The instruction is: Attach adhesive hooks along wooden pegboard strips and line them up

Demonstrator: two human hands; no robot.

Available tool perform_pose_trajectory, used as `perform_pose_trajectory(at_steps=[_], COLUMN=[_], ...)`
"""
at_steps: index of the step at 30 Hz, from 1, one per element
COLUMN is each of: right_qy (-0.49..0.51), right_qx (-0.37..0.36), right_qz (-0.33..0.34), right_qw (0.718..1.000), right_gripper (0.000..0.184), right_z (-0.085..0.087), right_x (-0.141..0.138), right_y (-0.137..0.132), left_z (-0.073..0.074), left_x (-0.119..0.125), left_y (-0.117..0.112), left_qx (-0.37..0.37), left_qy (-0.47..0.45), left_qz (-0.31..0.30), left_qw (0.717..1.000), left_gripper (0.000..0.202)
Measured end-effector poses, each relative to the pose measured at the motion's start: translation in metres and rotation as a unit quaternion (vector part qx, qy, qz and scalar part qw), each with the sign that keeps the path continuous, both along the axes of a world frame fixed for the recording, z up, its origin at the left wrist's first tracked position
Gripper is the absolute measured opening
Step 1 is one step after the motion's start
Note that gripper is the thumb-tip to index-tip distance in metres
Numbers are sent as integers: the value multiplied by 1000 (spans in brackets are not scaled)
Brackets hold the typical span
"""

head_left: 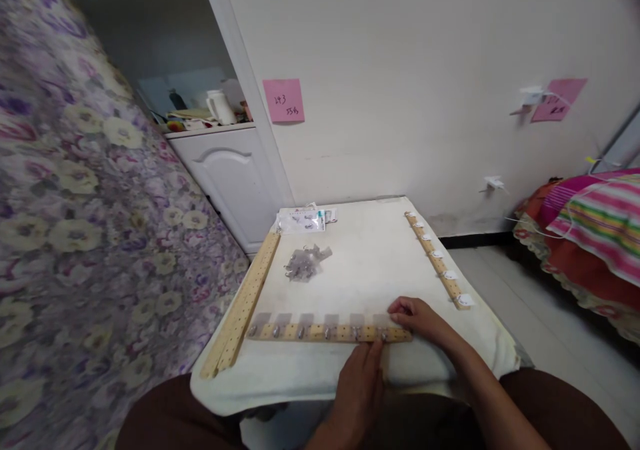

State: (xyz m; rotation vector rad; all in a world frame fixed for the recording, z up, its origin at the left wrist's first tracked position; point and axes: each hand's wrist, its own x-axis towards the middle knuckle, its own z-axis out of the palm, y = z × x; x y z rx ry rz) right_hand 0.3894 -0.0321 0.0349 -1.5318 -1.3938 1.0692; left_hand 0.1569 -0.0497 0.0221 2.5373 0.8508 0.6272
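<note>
A wooden strip with rows of small holes lies crosswise near the table's front edge. Several earrings hang along it, each with a translucent square card behind. My left hand reaches up from below, fingers together, its tips at the strip's near edge by the rightmost earring. Over the strip's right end, my right hand pinches thumb and forefinger at the upper corner of the last card. Its other fingers are curled. Exactly what the left fingertips grip is partly hidden.
Another strip with white-carded pieces lies along the table's right side. Bare perforated strips lie at the left. A pile of small translucent packets and a printed plastic bag rest on the white-covered table. A floral curtain hangs left.
</note>
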Motion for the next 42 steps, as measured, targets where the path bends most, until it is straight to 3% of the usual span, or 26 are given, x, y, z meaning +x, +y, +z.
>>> perform_pose_trajectory(at_steps=[10,17,25,42], right_qy=[-23,-45,-100,-80], right_qx=[-6,21,25,4], right_qz=[2,-38,-50,-42], right_qw=[1000,998,993,996], right_gripper=[17,18,24,18], right_z=[4,2,-8,-8], right_x=[-3,-11,-25,-23], right_y=[-4,-2,7,6], left_z=[-3,-9,0,7], left_x=[-5,-1,4,5], left_y=[0,2,3,3], left_qx=[15,4,-19,-15], left_qy=[-29,-7,38,47], left_qz=[-13,-6,8,6], left_qw=[999,1000,999,999], left_gripper=[59,58,56,53])
